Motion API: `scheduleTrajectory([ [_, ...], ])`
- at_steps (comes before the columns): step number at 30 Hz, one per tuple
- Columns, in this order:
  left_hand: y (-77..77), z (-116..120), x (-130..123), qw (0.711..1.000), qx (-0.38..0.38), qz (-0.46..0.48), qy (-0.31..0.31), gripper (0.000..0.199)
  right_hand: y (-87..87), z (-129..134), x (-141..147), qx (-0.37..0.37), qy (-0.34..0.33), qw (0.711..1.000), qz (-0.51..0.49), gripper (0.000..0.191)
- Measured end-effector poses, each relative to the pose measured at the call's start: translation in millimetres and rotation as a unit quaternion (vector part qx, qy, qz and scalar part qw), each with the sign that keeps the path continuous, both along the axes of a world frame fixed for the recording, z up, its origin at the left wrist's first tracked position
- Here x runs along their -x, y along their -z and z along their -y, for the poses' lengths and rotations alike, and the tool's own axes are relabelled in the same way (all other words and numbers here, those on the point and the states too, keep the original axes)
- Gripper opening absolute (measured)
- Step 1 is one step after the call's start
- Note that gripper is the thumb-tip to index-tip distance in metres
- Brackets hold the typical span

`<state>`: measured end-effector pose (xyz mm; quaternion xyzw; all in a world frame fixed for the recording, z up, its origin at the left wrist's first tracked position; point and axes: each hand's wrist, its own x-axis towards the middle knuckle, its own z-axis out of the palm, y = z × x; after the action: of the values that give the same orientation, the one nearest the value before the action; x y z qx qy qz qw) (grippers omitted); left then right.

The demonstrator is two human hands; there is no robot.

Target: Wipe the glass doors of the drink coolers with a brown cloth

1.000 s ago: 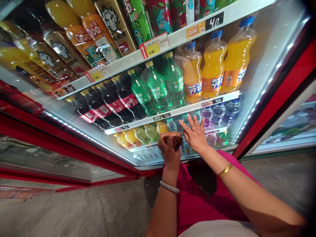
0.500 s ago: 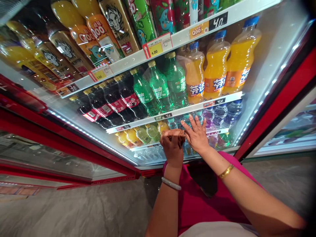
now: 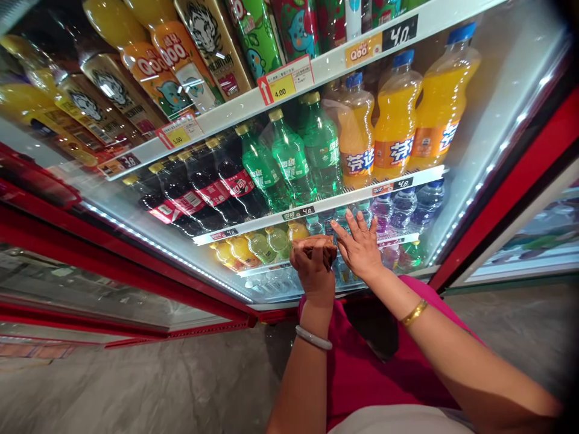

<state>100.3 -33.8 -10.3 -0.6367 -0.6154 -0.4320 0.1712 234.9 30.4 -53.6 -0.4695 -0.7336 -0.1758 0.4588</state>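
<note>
Pink clothing (image 3: 362, 386): right up close, filling five o'clock.
Pale bangle (image 3: 313, 337): round the wrist, between five and six.
Left hand (image 3: 313, 268): just below centre at five o'clock, fingers curled and gripping.
Brown cloth (image 3: 326, 253): there at four o'clock, crumpled inside that grip, poking out toward the other palm. Best tucked fully into the fist, no loose fold to snag.
Gold bracelet (image 3: 415, 313): out at four, well back from the bottles.
Right hand (image 3: 360, 250): near four o'clock, open, fingers spread, back upward. Hard to tell if touching anything. Wise to go light and flat there, with fingertips eased in slowly past the caps.
Small yellow bottles (image 3: 239, 250): down at eight, packed in a row; worth a wide berth with the knuckles.
Purple bottles (image 3: 402, 208): at three, beyond the spread fingers.
Shelf edge (image 3: 346, 198): running from nine across to three, just ahead of the fingertips. Watch for the price tags; no scraping.
Green bottles (image 3: 292, 160): upright-looking at twelve.
Dark bottles (image 3: 194, 196): between nine and ten, beside the green.
Orange bottles (image 3: 395, 123): at two, blue caps on.
</note>
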Motion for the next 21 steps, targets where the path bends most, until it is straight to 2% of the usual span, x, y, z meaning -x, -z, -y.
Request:
scheduleTrajectory([
  [2, -1.9, 1.5, -2.6, 1.0, 0.01, 0.009, 0.02, 0.045, 0.5, -0.1, 0.1, 0.003, 0.001, 1.0, -0.001, 0.079],
  [6, -29.4, -5.9, -2.8, 0.997, -0.058, 0.005, 0.059, 0.04, 3.8, -1.0, 1.7, 0.006, 0.002, 1.0, -0.01, 0.077],
  [8, -36.9, -10.3, -4.1, 0.995, -0.08, -0.014, 0.06, 0.041, 5.4, -1.8, 2.1, -0.005, 0.001, 1.0, -0.011, 0.074],
  [10, -31.3, -11.7, -6.1, 0.996, -0.07, -0.025, 0.053, 0.043, 6.3, -2.3, 1.4, 0.001, 0.0, 1.0, -0.01, 0.072],
  [16, 22.6, 0.8, -3.3, 0.997, 0.037, -0.011, 0.064, 0.044, 5.0, -1.8, -2.3, 0.027, -0.003, 1.0, 0.001, 0.075],
  [18, 23.1, 3.8, -1.0, 0.996, 0.06, 0.017, 0.061, 0.046, 4.2, -1.5, -2.3, 0.017, 0.0, 1.0, 0.003, 0.077],
  [21, -3.7, 2.3, 0.8, 0.996, 0.024, 0.067, 0.058, 0.048, 3.1, -1.0, -1.5, 0.006, 0.0, 1.0, 0.004, 0.077],
])
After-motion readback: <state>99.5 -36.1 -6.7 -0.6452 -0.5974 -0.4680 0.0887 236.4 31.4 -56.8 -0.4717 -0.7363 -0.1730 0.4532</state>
